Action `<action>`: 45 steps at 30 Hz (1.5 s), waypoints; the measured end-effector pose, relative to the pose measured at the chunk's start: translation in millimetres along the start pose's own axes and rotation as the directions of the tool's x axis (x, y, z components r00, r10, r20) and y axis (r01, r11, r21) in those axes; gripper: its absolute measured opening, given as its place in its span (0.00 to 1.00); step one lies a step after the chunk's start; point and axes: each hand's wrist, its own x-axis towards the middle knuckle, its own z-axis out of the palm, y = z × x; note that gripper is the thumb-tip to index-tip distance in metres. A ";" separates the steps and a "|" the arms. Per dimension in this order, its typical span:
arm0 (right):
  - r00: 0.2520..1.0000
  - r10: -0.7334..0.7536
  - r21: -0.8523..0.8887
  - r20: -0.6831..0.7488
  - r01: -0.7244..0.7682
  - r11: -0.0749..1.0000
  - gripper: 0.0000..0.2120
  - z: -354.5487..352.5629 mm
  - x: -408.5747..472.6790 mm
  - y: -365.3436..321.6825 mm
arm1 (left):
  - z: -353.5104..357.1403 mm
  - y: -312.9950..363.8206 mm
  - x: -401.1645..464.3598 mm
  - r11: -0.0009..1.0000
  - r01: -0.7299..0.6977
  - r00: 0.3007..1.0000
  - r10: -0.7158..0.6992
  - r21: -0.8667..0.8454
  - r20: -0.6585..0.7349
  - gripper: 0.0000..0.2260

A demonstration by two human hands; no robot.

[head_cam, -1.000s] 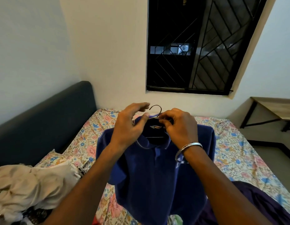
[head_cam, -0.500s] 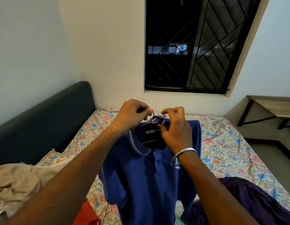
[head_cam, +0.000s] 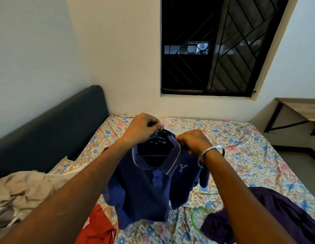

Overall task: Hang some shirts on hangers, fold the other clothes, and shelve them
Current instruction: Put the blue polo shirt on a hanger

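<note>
Both hands (head_cam: 140,129) hold polo (head_cam: 149,187) upright.

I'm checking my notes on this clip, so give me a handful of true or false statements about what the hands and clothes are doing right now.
1. The left hand pinches the hanger at its top. True.
2. The blue polo shirt lies flat on the bed. False: it hangs in the air from the hanger.
3. The right hand grips the shirt's collar. True.
4. A purple garment lies on the bed under the right forearm. True.
5. The red garment is on a hanger. False: it lies on the bed.
6. The bracelet is on the left wrist. False: the right wrist.
</note>
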 end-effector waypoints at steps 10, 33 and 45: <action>0.954 -0.300 -0.299 0.016 0.291 0.909 0.21 16.1 -1.2 -10.9 | 4.9 -7.1 -0.5 0.998 -0.043 0.998 0.042 0.035 0.044 0.12; 0.824 -0.378 -0.380 -0.423 0.217 0.899 0.29 24.9 -25.1 12.3 | 11.8 11.0 9.6 0.999 0.049 0.994 -0.050 -0.014 -0.102 0.11; 0.984 0.127 0.601 0.123 -0.176 0.780 0.09 -4.8 -0.2 -9.7 | 1.8 13.7 6.0 0.999 0.036 0.986 -0.029 0.040 -0.162 0.12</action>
